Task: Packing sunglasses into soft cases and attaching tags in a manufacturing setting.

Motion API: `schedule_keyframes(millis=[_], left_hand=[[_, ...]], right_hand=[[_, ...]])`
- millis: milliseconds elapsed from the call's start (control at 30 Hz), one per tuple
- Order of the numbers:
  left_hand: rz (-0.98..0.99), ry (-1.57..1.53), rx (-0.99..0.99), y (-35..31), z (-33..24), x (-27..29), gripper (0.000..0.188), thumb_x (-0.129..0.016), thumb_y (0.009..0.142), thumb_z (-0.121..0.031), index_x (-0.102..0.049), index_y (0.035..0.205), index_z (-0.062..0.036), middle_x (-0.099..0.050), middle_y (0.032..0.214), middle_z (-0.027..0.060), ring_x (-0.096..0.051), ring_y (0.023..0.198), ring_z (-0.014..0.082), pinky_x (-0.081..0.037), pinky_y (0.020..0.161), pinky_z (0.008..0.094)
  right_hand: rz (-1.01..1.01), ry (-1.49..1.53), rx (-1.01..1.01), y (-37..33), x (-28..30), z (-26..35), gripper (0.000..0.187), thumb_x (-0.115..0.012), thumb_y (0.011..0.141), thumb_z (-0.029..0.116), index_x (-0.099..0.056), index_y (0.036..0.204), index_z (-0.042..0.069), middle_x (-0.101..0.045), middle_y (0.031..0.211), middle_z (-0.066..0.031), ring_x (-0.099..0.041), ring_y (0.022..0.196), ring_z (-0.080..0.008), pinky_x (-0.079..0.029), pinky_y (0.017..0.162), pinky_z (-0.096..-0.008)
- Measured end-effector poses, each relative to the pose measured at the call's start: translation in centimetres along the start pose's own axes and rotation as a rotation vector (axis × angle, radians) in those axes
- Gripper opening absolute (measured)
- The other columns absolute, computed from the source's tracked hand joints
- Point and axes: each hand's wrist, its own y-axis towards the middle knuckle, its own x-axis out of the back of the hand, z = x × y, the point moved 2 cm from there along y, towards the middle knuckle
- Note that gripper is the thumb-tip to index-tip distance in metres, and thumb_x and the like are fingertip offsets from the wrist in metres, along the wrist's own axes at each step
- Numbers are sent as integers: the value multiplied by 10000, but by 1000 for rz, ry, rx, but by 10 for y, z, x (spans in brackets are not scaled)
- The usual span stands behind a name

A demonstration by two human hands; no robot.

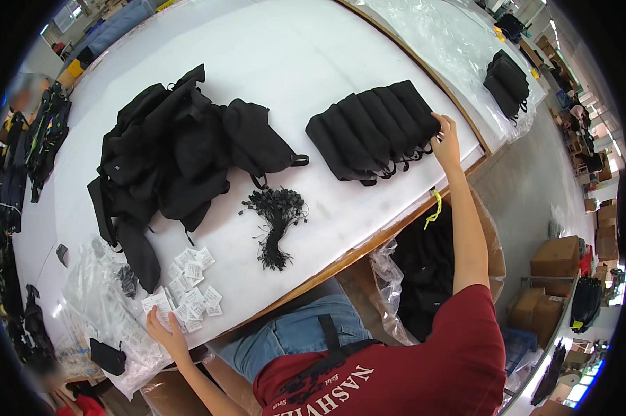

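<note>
My right hand (446,144) is at the right end of a row of overlapping black fabric pouches (372,132), its fingers closed on the edge of the end pouch. At the table's near left edge, my left hand (167,338) rests by a scatter of white printed paper tags (194,295), fingers apart at the nearest ones. Beyond it lies a large loose heap of black pouches (174,152). Between the heap and the row sits a bundle of black tag strings (277,222).
Crumpled clear plastic bags (101,305) and a black flat case (108,356) lie at the left corner. Below the right table edge stands a carton of black goods (424,263). More black pouches (507,83) lie on plastic at the far right. A yellow tie (434,208) hangs at the edge.
</note>
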Motion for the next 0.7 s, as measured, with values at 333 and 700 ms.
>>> schedule_keyframes(millis=[333,700], left_hand=[[-23,63,26,3,-10,1,497,-649,864,-289,-534,1266,-20,-480,1207,186,-442,1121,347,-335,976,436],[-29,-357,350,15,19,16,268,-556,934,-222,-601,1061,10,-606,849,101,-565,789,206,-449,794,305]], right_hand=[[-74,248,28,-56,-4,117,309,-607,819,44,-589,1122,98,-591,926,-59,-590,804,-155,-479,693,-293],[494,428,-150,-163,-105,234,251,-614,881,284,-637,851,36,-608,662,-86,-540,574,-184,-432,570,-315]])
